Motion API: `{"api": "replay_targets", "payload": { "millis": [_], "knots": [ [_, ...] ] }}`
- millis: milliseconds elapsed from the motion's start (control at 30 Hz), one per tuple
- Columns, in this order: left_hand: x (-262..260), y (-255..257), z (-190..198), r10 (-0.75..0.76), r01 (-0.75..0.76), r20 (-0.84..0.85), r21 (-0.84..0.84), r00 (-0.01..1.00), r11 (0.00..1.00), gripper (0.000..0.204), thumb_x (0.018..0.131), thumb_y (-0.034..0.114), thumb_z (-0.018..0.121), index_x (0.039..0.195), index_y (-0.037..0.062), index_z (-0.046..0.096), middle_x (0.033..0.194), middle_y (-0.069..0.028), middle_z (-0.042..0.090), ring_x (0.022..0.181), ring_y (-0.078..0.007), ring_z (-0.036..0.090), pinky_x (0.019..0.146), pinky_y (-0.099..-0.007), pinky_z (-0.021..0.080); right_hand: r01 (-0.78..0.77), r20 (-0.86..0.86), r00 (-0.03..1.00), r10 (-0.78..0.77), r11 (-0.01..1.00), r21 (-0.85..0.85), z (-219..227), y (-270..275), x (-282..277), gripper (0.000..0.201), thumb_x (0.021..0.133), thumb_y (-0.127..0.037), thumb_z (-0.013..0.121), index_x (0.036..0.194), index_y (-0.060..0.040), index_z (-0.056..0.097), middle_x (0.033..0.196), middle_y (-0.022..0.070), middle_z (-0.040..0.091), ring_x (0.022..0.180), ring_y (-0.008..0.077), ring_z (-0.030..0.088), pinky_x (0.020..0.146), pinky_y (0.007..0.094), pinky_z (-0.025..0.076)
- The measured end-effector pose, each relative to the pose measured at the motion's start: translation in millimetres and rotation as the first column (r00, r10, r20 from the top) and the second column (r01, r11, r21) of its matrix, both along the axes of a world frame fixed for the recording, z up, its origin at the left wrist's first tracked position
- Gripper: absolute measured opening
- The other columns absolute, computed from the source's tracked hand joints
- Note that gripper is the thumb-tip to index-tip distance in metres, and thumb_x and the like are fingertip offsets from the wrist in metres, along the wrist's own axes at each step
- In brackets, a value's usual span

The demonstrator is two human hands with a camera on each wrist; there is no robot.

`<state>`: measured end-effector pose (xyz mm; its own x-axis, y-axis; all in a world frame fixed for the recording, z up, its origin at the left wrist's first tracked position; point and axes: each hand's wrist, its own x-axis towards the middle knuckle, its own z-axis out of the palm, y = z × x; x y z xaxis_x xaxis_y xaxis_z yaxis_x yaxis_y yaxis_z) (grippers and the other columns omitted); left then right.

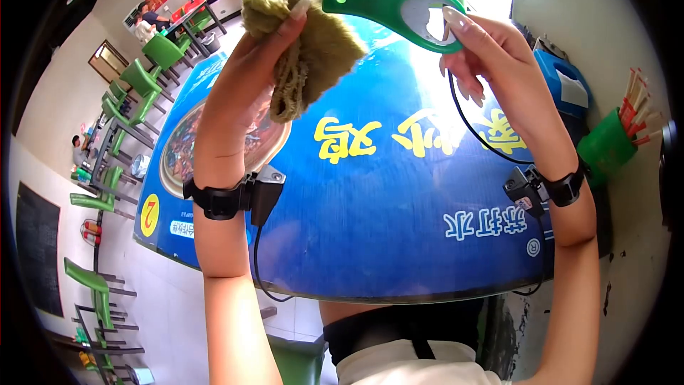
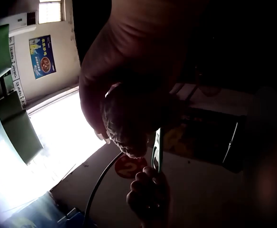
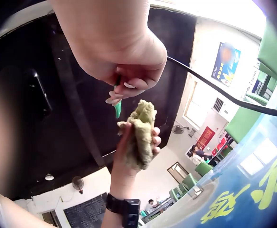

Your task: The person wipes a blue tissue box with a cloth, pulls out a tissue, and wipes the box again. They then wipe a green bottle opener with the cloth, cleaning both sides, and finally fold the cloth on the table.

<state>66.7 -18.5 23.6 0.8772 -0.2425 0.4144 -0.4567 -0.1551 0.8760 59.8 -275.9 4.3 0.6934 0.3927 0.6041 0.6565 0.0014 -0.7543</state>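
The left hand [image 1: 249, 75] grips a bunched olive-green cloth [image 1: 324, 57], thumb pressed on it, raised above the blue table. To its right, the right hand [image 1: 499, 57] pinches the round end of a green-rimmed tool [image 1: 377, 11] that looks like a peeler or small mirror; its handle points left, close to the cloth. In the right wrist view the cloth [image 3: 142, 135] is in the left hand [image 3: 124, 161], below the tool's green tip [image 3: 118, 108]. The left wrist view is dark; the right hand [image 2: 150, 197] holds the tool [image 2: 158, 149] there.
A blue table [image 1: 356, 242] with yellow lettering spans the middle. At the right stand a green holder [image 1: 605, 146] with sticks and a blue box [image 1: 563, 82]. Cables hang from both wrist cameras. Green chairs [image 1: 142, 78] and seated people are at the left.
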Motion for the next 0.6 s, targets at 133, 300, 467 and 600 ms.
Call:
{"api": "replay_targets", "payload": {
  "millis": [133, 300, 467, 600],
  "knots": [
    [-17, -5, 0, -0.31, 0.244, -0.152, -0.343, 0.939, 0.907, 0.043, 0.09, 0.033, 0.051, 0.12, 0.0029, 0.045, 0.11, -0.0069, 0.057, 0.095, -0.0142, 0.059, 0.082, -0.0277, 0.049, 0.087, -0.079, 0.993, -0.09, 0.995, -0.037, 1, 5, -6, 0.041, 0.092, -0.035, 0.046, 0.068, -0.0029, 0.056, 0.05, 0.0028, 0.05, 0.041, 0.0051, 0.046, 0.047, 0.018, 0.04],
    [-13, -8, -4, -0.384, 0.197, -0.248, -0.549, 0.889, 0.812, 0.043, 0.089, 0.035, 0.051, 0.116, 0.0019, 0.049, 0.104, -0.0094, 0.061, 0.088, -0.0168, 0.063, 0.074, -0.0281, 0.054, 0.128, -0.078, 0.988, -0.134, 0.989, -0.077, -4, 6, -1, 0.042, 0.093, -0.038, 0.042, 0.071, -0.0041, 0.057, 0.049, 0.0001, 0.048, 0.038, 0.0032, 0.042, 0.041, 0.0156, 0.034],
    [-16, -19, -7, -0.259, 0.157, -0.179, -0.443, 0.949, 0.883, 0.044, 0.089, 0.037, 0.051, 0.117, 0.0025, 0.049, 0.107, -0.0064, 0.058, 0.095, -0.0118, 0.058, 0.08, -0.0268, 0.049, 0.089, -0.126, 0.986, -0.11, 0.982, -0.165, -7, 4, 4, 0.041, 0.089, -0.037, 0.051, 0.071, -0.0012, 0.058, 0.052, 0.0021, 0.054, 0.044, 0.0033, 0.049, 0.041, 0.0159, 0.038],
    [-24, -26, -6, -0.209, 0.208, -0.165, -0.024, 0.964, 0.978, 0.048, 0.088, 0.037, 0.054, 0.118, -0.0001, 0.048, 0.11, -0.0031, 0.054, 0.099, -0.0074, 0.05, 0.084, -0.0242, 0.041, 0.117, -0.133, 0.98, -0.149, 0.967, -0.226, -16, 10, 5, 0.039, 0.091, -0.036, 0.048, 0.076, -0.0007, 0.059, 0.053, 0.0018, 0.054, 0.044, 0.0038, 0.049, 0.042, 0.0155, 0.038]
  ]
}}
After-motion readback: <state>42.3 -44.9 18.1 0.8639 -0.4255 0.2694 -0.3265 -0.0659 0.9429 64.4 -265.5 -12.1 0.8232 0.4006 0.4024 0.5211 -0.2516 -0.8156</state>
